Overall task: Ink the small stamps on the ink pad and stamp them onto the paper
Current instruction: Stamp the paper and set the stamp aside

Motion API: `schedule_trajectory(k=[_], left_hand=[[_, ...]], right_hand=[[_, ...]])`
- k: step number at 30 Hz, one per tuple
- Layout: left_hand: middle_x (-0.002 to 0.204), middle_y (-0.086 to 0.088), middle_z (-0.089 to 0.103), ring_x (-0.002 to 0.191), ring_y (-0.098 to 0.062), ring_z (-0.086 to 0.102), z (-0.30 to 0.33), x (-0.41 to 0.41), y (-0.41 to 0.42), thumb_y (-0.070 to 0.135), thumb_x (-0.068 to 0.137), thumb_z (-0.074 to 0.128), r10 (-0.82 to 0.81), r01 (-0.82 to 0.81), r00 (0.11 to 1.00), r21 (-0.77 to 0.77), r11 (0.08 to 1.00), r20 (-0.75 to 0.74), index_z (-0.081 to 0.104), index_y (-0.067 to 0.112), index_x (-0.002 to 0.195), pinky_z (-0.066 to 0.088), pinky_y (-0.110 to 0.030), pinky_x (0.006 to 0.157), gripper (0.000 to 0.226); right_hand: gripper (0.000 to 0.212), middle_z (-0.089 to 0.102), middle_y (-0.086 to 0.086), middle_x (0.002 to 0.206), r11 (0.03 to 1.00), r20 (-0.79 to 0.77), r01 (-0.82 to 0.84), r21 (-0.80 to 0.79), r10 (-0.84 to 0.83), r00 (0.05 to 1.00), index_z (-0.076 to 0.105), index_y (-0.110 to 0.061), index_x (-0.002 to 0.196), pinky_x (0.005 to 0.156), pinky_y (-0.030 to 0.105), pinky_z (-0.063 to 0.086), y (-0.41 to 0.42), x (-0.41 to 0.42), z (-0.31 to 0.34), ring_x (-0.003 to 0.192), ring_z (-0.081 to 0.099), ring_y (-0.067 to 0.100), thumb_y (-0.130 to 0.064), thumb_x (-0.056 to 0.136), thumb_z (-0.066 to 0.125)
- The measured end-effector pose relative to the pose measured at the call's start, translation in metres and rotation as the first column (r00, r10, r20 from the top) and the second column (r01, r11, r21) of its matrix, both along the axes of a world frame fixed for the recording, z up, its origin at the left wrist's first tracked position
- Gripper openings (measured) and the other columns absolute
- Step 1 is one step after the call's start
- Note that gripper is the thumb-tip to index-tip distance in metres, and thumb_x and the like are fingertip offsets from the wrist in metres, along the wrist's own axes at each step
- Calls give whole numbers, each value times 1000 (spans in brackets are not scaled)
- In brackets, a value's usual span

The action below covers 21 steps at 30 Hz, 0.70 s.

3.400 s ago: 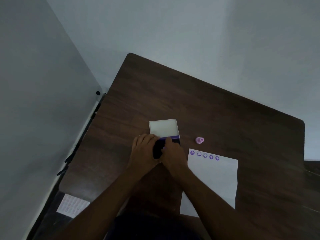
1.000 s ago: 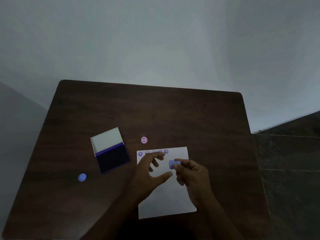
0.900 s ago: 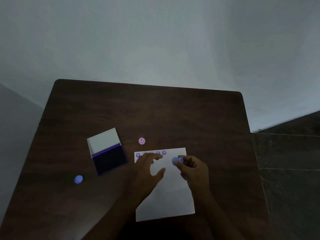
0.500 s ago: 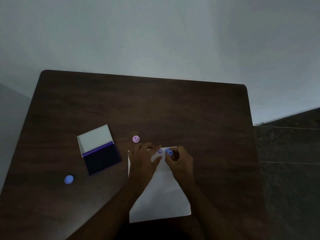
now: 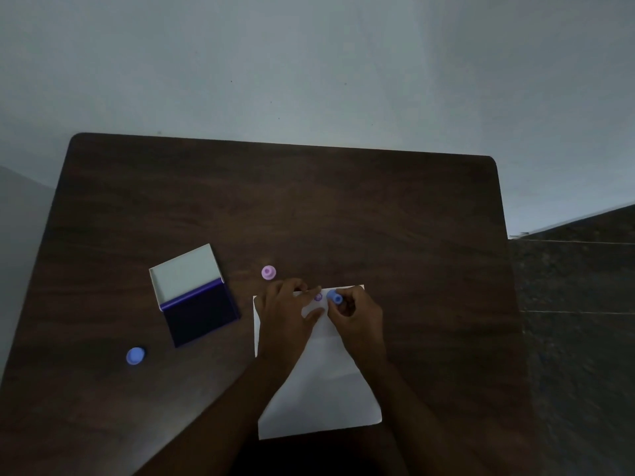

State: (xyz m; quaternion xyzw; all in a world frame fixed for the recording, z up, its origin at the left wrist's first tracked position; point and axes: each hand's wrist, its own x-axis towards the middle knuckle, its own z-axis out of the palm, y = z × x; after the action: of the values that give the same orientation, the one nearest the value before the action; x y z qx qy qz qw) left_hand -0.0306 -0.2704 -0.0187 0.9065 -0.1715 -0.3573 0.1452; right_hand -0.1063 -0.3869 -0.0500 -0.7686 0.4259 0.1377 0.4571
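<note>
Right hand [image 5: 355, 316] pinches the blue stamp [image 5: 334, 297] at the paper's [image 5: 323, 389] far edge, stamp roughly upright, face at or just above the sheet (contact unclear). Left hand [image 5: 287, 314] lies open and flat on the paper, fingers just beside a purple print [image 5: 318, 297]. Open ink pad [image 5: 201, 312] sits well left of both hands, left hand nearer, nothing lying in it. Pink stamp [image 5: 268, 272] stands just beyond the paper; blue cap [image 5: 135, 356] lies far left.

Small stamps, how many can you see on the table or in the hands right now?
3. A pink stamp stands on the table beyond the paper; a blue piece, maybe only a cap, lies left of the ink pad; the right hand holds a blue stamp at the paper's top edge.
</note>
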Motion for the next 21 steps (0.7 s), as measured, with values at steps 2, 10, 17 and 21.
schedule_trajectory(k=[2, 10, 17, 21], left_hand=[[147, 1, 36, 135, -18, 30, -1, 2, -1, 49, 91, 51, -6, 6, 1000, 8, 1000, 10, 38, 26, 139, 18, -36, 116, 55], [133, 1, 51, 124, -18, 43, -8, -2, 0, 51, 85, 60, 83, -80, 991, -36, 996, 105, 52, 24, 126, 27, -39, 110, 50], [141, -2, 43, 131, -19, 36, -13, -3, 5, 44, 88, 58, 58, -53, 996, -79, 995, 67, 45, 22, 133, 22, -40, 113, 52], [144, 2, 39, 133, -16, 32, -11, -2, 7, 46, 90, 55, 0, 4, 994, -30, 1000, 111, 42, 25, 136, 19, -36, 114, 53]], right_hand=[[34, 64, 5, 112, 1000, 32, -6, -19, 6, 999, 58, -14, 111, 76, 7, 33, 1, 0, 3, 86, 48, 2, -26, 82, 71], [30, 62, 10, 116, 999, 18, -39, -2, 39, 999, 57, -10, 116, 93, 25, 42, 3, 6, 13, 102, 57, 14, -20, 88, 63], [41, 57, 9, 126, 993, -83, -111, -26, 109, 991, 52, -11, 123, 101, 29, 36, 4, 15, 13, 114, 52, 20, -26, 87, 63], [54, 51, 11, 135, 933, -264, -353, -64, 325, 908, 46, -10, 131, 107, 37, 33, 2, 27, 16, 123, 47, 24, -28, 84, 66]])
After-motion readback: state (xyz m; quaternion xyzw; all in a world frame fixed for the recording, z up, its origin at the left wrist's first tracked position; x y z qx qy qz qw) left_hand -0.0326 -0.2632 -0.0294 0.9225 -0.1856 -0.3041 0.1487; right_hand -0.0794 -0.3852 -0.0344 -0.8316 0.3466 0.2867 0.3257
